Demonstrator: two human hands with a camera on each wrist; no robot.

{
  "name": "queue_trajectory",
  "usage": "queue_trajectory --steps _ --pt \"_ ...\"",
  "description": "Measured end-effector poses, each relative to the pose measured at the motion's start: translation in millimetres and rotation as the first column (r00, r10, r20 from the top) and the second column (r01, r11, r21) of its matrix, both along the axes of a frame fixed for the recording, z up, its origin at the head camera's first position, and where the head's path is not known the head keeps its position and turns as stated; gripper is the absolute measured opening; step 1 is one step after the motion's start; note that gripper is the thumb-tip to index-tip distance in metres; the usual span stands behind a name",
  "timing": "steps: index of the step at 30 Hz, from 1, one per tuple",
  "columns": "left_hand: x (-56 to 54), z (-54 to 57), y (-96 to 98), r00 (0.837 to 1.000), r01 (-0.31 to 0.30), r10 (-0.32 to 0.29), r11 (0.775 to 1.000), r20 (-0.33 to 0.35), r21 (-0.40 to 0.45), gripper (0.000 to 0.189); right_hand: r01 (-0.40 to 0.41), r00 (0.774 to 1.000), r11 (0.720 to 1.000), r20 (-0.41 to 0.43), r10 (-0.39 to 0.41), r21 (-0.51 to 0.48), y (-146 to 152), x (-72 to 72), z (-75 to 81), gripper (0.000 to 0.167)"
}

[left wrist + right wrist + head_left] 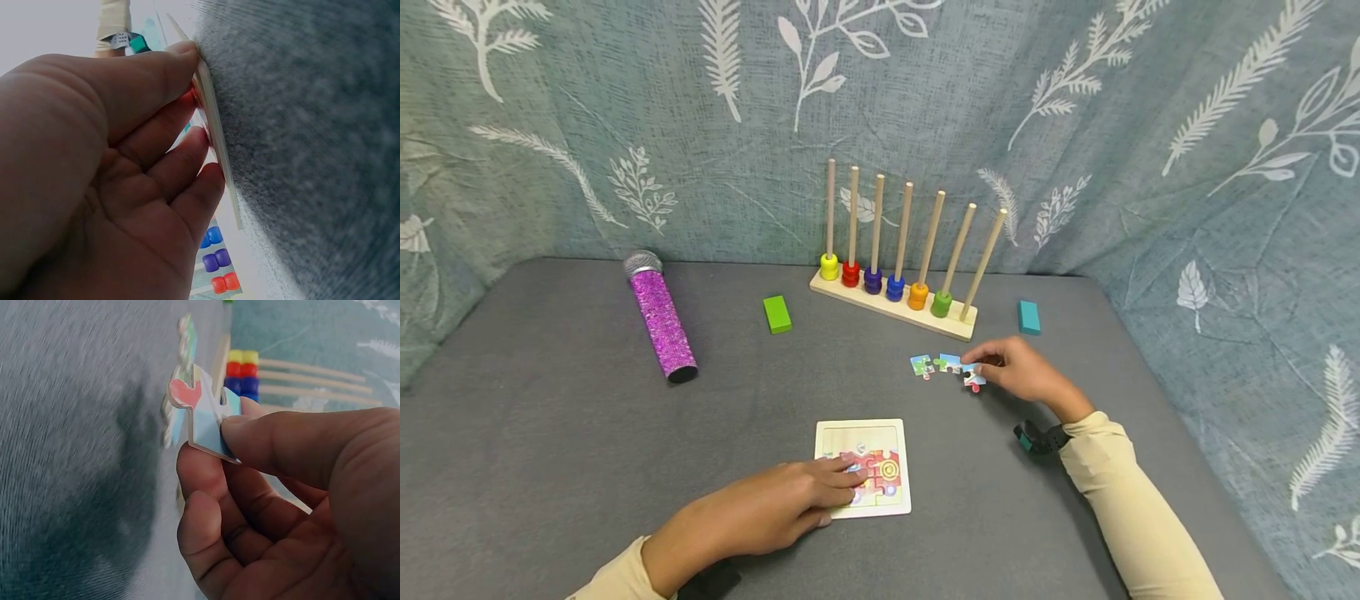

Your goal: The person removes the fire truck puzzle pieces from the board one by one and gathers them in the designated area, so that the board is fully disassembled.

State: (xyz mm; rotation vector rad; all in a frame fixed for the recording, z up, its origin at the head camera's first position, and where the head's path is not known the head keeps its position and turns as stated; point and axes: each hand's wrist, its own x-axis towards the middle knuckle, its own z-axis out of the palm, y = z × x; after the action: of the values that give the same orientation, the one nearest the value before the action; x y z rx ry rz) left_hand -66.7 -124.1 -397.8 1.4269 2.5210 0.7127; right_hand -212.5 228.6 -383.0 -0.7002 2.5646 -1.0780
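Observation:
My left hand rests on the left part of a wooden puzzle tray. Its fingers lie over the joined red puzzle pieces, hiding some of them; the left wrist view shows the thumb at the tray's edge. Farther off on the right, my right hand pinches a loose puzzle piece between thumb and fingers. The piece is tilted, with blue, white and a red knob showing. Close to it lie two other puzzle pieces, one in the middle and one to the left.
A wooden peg stand with coloured beads on upright rods stands at the back. To its left are a green block and a glittery purple microphone; a teal block lies to its right. A patterned cloth hangs behind the table.

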Motion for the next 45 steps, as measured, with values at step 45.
queue_trajectory --steps 45 --pt "1.6 2.3 1.1 1.0 -0.003 0.003 1.0 -0.023 -0.003 0.036 0.131 0.979 0.987 -0.172 -0.114 0.094 7.9 -16.1 -16.7 0.016"
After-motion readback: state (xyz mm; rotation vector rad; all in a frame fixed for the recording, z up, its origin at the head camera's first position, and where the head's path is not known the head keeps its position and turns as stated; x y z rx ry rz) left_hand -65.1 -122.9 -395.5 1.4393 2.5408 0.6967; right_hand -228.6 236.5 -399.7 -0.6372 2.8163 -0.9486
